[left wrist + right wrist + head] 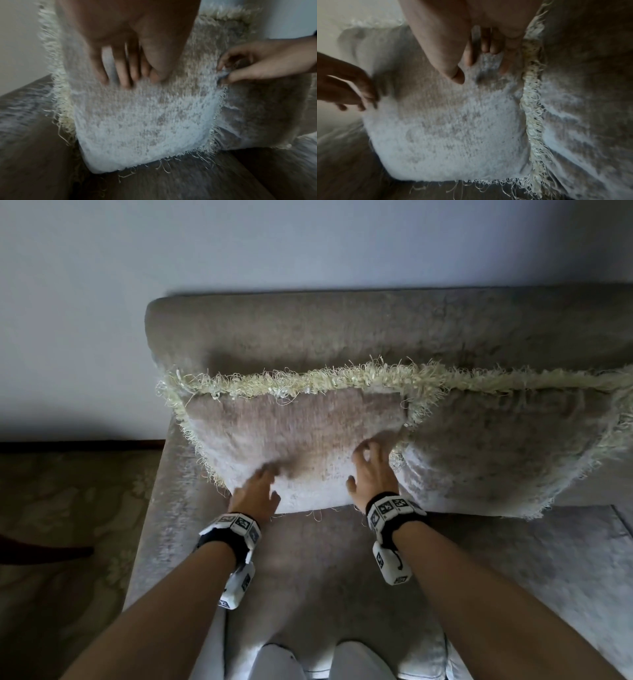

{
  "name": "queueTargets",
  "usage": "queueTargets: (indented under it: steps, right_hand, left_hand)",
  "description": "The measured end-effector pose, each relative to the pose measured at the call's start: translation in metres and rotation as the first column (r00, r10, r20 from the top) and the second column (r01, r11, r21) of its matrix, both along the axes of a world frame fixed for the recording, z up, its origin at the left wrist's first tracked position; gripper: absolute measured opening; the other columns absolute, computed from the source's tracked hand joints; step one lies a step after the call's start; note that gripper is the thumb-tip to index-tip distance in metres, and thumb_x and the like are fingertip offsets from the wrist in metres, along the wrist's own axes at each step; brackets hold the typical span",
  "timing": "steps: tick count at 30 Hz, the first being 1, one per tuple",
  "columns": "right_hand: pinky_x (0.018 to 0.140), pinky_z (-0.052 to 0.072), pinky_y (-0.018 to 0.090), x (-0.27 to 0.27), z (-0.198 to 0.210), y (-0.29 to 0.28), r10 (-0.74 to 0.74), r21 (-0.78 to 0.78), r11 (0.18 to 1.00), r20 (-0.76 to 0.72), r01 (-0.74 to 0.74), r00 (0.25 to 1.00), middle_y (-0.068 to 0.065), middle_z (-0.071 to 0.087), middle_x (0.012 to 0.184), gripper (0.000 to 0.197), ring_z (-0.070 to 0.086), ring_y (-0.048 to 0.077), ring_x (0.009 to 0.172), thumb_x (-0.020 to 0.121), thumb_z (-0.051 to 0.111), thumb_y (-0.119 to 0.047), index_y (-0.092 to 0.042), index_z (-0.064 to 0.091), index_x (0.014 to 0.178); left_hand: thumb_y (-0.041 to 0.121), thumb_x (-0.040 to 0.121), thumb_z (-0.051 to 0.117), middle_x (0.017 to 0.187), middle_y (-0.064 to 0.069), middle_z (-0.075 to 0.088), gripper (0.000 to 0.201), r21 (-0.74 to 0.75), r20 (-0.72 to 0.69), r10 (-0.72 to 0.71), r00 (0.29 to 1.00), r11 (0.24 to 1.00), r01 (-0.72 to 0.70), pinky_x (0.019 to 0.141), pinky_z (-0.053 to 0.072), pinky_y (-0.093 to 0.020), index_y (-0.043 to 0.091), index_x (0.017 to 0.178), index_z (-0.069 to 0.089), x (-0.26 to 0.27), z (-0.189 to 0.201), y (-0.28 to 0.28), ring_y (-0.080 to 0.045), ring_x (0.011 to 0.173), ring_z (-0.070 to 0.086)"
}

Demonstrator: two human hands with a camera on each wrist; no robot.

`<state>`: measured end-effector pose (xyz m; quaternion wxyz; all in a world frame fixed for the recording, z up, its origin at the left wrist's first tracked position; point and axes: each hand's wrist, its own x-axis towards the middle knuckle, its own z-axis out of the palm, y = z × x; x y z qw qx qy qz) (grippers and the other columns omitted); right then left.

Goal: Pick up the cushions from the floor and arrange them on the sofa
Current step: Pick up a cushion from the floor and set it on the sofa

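Observation:
A beige cushion (294,436) with a cream fringe leans against the backrest at the left end of the grey sofa (325,570). My left hand (260,487) presses its lower left face with straight fingers (123,75). At the cushion's lower right edge, my right hand (370,467) has curled fingers and pinches the fabric, as the left wrist view shows (226,75). A second fringed cushion (496,446) leans against the backrest just to the right, touching the first. Both wrist views are blurred.
A patterned carpet (68,525) covers the floor left of the sofa arm. A plain wall (239,244) stands behind the backrest. My white-clad knees (308,659) are at the seat's front edge. The seat cushion runs off to the right.

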<state>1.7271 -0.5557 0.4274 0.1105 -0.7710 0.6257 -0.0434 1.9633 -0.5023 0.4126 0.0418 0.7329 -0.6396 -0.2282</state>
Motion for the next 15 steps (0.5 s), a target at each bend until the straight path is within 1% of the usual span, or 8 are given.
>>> queueTargets:
  steps: [2, 3, 5, 7, 9, 11, 13, 15]
  right_hand:
    - [0.076, 0.058, 0.034, 0.011, -0.011, 0.004, 0.090, 0.090, 0.992, -0.038, -0.087, 0.995, 0.016, 0.035, 0.139, 0.054, 0.054, 0.027, 0.111, 0.087, 0.063, -0.020, -0.005, 0.042, 0.134]
    - [0.078, 0.058, 0.033, 0.017, -0.017, 0.005, 0.141, 0.155, 0.979, -0.053, -0.131, 0.989, 0.017, 0.036, 0.140, 0.051, 0.057, 0.027, 0.110, 0.090, 0.061, -0.020, -0.005, 0.041, 0.135]
    - [0.086, 0.054, 0.036, 0.030, -0.031, 0.008, 0.246, 0.321, 0.923, -0.063, -0.214, 0.967, 0.012, 0.044, 0.138, 0.045, 0.058, 0.026, 0.113, 0.093, 0.057, -0.023, -0.011, 0.043, 0.134]
    - [0.096, 0.048, 0.044, 0.040, -0.048, 0.010, 0.306, 0.441, 0.860, -0.042, -0.257, 0.951, 0.005, 0.046, 0.139, 0.045, 0.052, 0.026, 0.122, 0.092, 0.056, -0.026, -0.021, 0.044, 0.135]
    - [0.099, 0.046, 0.048, 0.040, -0.059, 0.005, 0.280, 0.477, 0.844, 0.001, -0.247, 0.960, 0.004, 0.043, 0.144, 0.046, 0.048, 0.027, 0.127, 0.091, 0.056, -0.025, -0.024, 0.042, 0.135]
    - [0.096, 0.048, 0.042, 0.028, -0.061, -0.007, 0.204, 0.518, 0.833, 0.035, -0.192, 0.978, 0.004, 0.046, 0.142, 0.042, 0.052, 0.025, 0.121, 0.092, 0.054, -0.023, -0.024, 0.043, 0.132]
    - [0.091, 0.048, 0.034, 0.008, -0.060, -0.018, 0.127, 0.555, 0.824, 0.012, -0.112, 0.992, 0.005, 0.050, 0.137, 0.039, 0.055, 0.024, 0.116, 0.092, 0.053, -0.022, -0.024, 0.045, 0.130]
    - [0.091, 0.048, 0.033, -0.014, -0.052, -0.027, 0.048, 0.551, 0.834, -0.045, -0.015, 0.998, 0.008, 0.050, 0.135, 0.039, 0.055, 0.026, 0.115, 0.091, 0.054, -0.023, -0.021, 0.047, 0.130]
  left_hand:
    - [0.022, 0.090, 0.055, 0.126, -0.004, 0.055, 0.031, 0.193, -0.080, -0.100, 0.992, 0.975, 0.113, 0.096, 0.047, -0.046, 0.016, 0.120, 0.051, -0.016, -0.016, -0.004, -0.025, 0.115, 0.057]
    - [0.024, 0.091, 0.054, 0.127, -0.003, 0.056, 0.031, 0.234, -0.085, -0.128, 0.988, 0.962, 0.144, 0.098, 0.045, -0.048, 0.017, 0.121, 0.052, -0.026, -0.024, -0.006, -0.026, 0.118, 0.055]
    - [0.024, 0.091, 0.052, 0.131, 0.000, 0.055, 0.034, 0.244, -0.081, -0.149, 0.986, 0.956, 0.165, 0.100, 0.043, -0.049, 0.020, 0.125, 0.051, -0.044, -0.037, -0.012, -0.024, 0.121, 0.053]
    - [0.026, 0.091, 0.051, 0.139, 0.005, 0.050, 0.042, 0.241, -0.026, -0.179, 0.984, 0.954, 0.180, 0.104, 0.039, -0.051, 0.026, 0.133, 0.046, -0.053, -0.044, -0.017, -0.022, 0.127, 0.048]
    - [0.028, 0.090, 0.052, 0.139, 0.008, 0.049, 0.043, 0.234, 0.039, -0.154, 0.987, 0.962, 0.141, 0.105, 0.038, -0.052, 0.032, 0.133, 0.046, -0.046, -0.051, -0.020, -0.019, 0.127, 0.049]
    - [0.029, 0.088, 0.052, 0.127, 0.011, 0.057, 0.033, 0.246, 0.085, -0.076, 0.993, 0.968, 0.054, 0.104, 0.038, -0.050, 0.033, 0.121, 0.055, -0.020, -0.054, -0.023, -0.018, 0.116, 0.057]
    - [0.034, 0.083, 0.053, 0.113, 0.014, 0.061, 0.024, 0.248, 0.132, -0.034, 0.991, 0.969, 0.000, 0.104, 0.037, -0.051, 0.032, 0.106, 0.059, 0.010, -0.051, -0.024, -0.018, 0.104, 0.060]
    - [0.033, 0.078, 0.057, 0.111, 0.010, 0.061, 0.024, 0.271, 0.191, 0.000, 0.982, 0.961, -0.053, 0.099, 0.041, -0.052, 0.029, 0.101, 0.058, 0.039, -0.052, -0.025, -0.021, 0.105, 0.059]
